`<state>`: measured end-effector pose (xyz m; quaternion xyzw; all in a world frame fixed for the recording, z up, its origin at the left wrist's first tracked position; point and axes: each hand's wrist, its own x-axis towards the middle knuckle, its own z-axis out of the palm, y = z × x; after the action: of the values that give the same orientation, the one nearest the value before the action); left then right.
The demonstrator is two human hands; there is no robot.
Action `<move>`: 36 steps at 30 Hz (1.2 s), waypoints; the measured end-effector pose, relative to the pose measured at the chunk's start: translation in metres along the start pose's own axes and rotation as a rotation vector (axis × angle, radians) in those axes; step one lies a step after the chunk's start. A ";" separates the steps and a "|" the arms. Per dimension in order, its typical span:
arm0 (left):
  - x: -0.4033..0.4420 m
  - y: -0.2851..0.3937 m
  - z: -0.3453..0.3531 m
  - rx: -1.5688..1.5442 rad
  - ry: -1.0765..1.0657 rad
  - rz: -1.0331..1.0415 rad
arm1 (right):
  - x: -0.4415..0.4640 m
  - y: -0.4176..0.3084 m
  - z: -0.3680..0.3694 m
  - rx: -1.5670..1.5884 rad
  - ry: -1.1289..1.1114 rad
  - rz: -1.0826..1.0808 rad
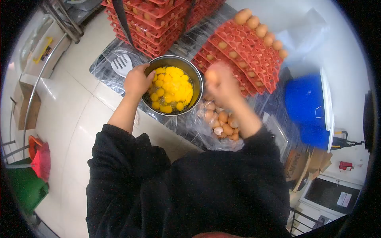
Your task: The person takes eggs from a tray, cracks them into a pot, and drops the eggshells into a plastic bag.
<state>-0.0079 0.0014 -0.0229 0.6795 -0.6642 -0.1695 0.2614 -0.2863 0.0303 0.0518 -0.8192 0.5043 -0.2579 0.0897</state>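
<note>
1 round metal pot, dark inside, pale-rimmed [174, 60]: standing near the edge of a plastic-wrapped table [104, 66], holding many yellow egg yolks [173, 84] in clear liquid.
1 left hand [137, 82]: clasped on the pot's left rim.
1 right hand [225, 85]: blurred, curled about 1 brown egg [212, 75] just beyond the right rim; exact finger placement cannot be told.
1 clear plastic bag [216, 144]: brown eggshells [227, 129] inside, beside the pot, below the right forearm.
Hazards, judged: an uneven break could drop shell among the yolks; too tight a grip could crush the egg early; a leftward tug could tip the pot off the edge.
</note>
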 end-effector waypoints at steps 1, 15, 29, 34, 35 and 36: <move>0.000 0.000 0.002 -0.003 0.010 0.025 | -0.027 0.003 0.030 0.090 -0.066 0.076; -0.019 0.050 0.013 -0.441 -0.291 0.695 | -0.026 -0.027 0.059 1.277 -0.192 0.856; -0.014 0.023 0.018 -0.370 -0.366 0.598 | -0.004 -0.034 0.087 1.409 -0.323 0.842; -0.014 0.021 0.011 -0.339 -0.403 0.591 | -0.003 -0.026 0.099 1.189 -0.299 0.800; -0.012 0.019 0.012 -0.308 -0.426 0.581 | -0.002 -0.026 0.100 1.097 -0.289 0.790; -0.012 0.017 0.013 -0.277 -0.449 0.570 | -0.002 -0.025 0.103 1.048 -0.282 0.762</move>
<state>-0.0301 0.0120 -0.0244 0.3717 -0.8380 -0.3227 0.2356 -0.2151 0.0324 -0.0262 -0.4574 0.5501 -0.3098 0.6262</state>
